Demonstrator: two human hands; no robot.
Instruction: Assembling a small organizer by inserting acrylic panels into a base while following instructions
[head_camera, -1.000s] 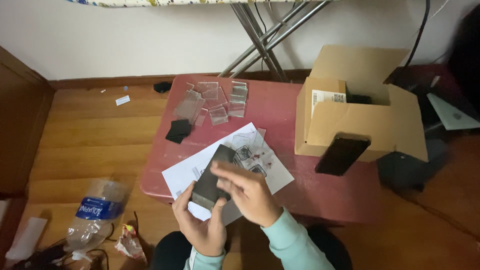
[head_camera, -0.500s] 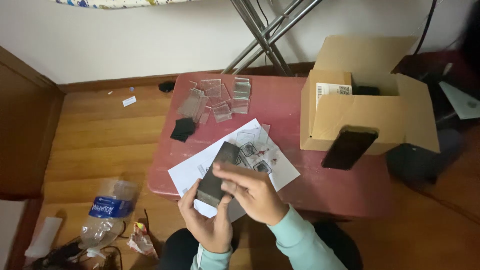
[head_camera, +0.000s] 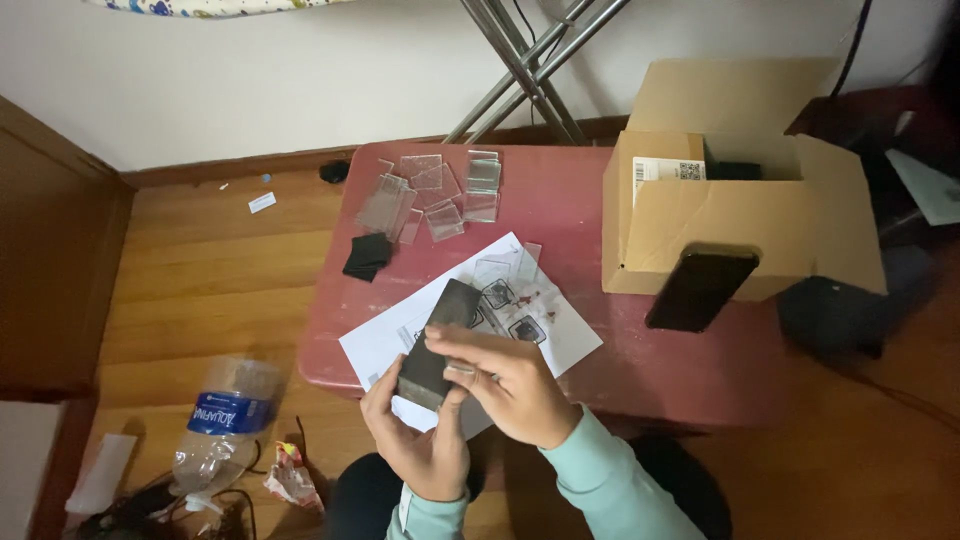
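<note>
Left to right: a crushed clear plastic bottle w/ blue label (head_camera: 228, 420) lay on the wood floor. Your left hand (head_camera: 420, 440) cupped the dark flat rectangular phone-like slab (head_camera: 437, 345) from below, fingers curled round its lower end; your right hand (head_camera: 505, 375) lay across it, fingers nearly closed, pinching something small I couldn't make out. Vs. a sec earlier, grip and slab barely changed, above the white paper sheet (head_camera: 560, 325) on the red table (head_camera: 580, 215). Open brown cardboard box (head_camera: 720, 215) held dark items; a black phone (head_camera: 700, 288) leaned on its front.

The right hand (head_camera: 505, 385) covers the lower half of the dark phone (head_camera: 438, 340). The ironing board (head_camera: 215, 6) is cut off at the top edge, and what lies inside the cardboard box (head_camera: 720, 215) stays hidden.
</note>
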